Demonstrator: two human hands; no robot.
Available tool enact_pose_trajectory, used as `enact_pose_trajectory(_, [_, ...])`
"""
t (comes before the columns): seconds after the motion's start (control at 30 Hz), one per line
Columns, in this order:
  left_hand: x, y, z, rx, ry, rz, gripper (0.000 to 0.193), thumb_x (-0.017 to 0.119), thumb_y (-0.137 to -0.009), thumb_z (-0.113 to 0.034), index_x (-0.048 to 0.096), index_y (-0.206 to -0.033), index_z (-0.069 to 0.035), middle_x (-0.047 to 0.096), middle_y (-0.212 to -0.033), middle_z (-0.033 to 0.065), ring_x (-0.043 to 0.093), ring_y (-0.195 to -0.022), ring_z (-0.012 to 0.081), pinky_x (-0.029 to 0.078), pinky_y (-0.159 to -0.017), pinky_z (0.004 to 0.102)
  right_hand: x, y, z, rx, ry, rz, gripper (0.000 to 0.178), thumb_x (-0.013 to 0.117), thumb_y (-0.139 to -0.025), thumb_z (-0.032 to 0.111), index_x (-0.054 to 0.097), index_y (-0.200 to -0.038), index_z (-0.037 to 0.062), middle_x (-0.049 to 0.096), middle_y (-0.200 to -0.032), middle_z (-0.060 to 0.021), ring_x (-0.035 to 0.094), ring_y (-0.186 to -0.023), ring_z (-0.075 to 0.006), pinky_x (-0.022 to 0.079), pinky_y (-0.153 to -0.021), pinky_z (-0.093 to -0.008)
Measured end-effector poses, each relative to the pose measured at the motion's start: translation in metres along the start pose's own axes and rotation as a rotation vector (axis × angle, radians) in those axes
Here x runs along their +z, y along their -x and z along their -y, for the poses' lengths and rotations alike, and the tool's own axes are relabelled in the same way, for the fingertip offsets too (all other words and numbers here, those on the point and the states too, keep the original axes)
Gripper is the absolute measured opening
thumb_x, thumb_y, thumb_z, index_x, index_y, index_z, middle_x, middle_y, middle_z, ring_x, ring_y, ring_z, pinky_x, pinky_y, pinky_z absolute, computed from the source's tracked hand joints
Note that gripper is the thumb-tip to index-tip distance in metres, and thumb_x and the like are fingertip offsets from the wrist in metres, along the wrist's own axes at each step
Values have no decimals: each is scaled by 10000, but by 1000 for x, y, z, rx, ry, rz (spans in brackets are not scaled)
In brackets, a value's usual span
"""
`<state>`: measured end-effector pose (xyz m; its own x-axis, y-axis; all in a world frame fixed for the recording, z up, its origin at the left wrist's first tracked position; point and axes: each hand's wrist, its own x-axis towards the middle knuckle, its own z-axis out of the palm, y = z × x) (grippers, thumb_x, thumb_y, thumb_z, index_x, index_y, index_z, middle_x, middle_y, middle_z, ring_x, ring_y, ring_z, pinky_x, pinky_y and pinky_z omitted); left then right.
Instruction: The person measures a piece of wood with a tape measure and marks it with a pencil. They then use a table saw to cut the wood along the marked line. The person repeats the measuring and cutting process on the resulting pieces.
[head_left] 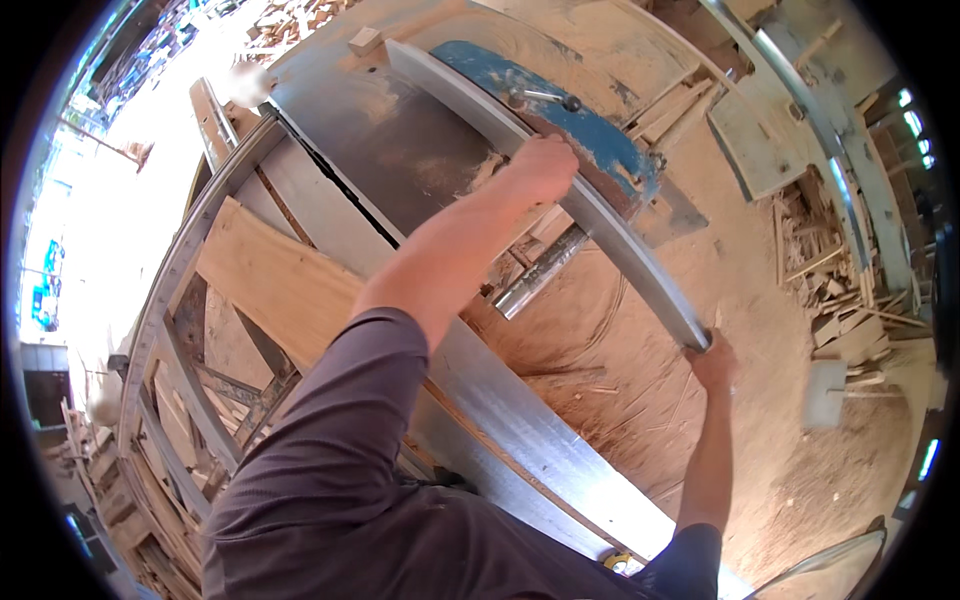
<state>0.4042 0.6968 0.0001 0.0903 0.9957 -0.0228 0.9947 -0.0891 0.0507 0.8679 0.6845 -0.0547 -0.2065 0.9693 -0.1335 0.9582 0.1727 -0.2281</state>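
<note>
Steel worktop (pixel 400 150) dusted with sawdust carries long grey plank (pixel 560 190), laid lengthwise against blue guard (pixel 600 140). Left hand (pixel 542 165) presses plank mid-length, fingers curled over it, steadying. Right hand (pixel 713 362) grips near end, fingers closed, supporting overhang.

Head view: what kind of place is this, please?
Probably a woodworking shop or sawmill. Both hands, left hand and right hand, hold a long plank on a machine table; sawdust and wood offcuts cover the ground.
</note>
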Motion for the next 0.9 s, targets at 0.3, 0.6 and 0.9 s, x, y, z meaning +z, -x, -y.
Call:
enact_pose_trajectory(0.3, [6, 45, -2, -41, 71, 35, 163, 658, -817, -102, 766, -936, -72, 687, -1059, 53, 570, -1150, 263, 467, -984, 410, 0, 52, 10, -2, 20, -18, 502, 868, -696, 231, 658, -1116, 55, 714, -1071, -200, 671, -1020, -422, 536, -873, -501])
enact_pose_trajectory(0.6, [22, 135, 6, 0, 162, -93, 148, 652, -767, -78, 754, -874, -88, 641, -977, 29, 548, -1088, 238, 439, -974, 392, 6, 141, 39, -5, 78, -40, 556, 865, -693, 209, 594, -1157, 64, 673, -1103, -176, 643, -1067, -407, 508, -874, -534])
enact_pose_trajectory(0.9, [28, 125, -1, -114, 157, -118, 134, 675, -759, -100, 777, -846, -88, 666, -946, 31, 557, -1067, 246, 439, -955, 371, 4, 133, 50, 80, 133, -19, 563, 864, -698, 294, 626, -1165, 87, 699, -1111, -164, 658, -1058, -401, 521, -884, -517])
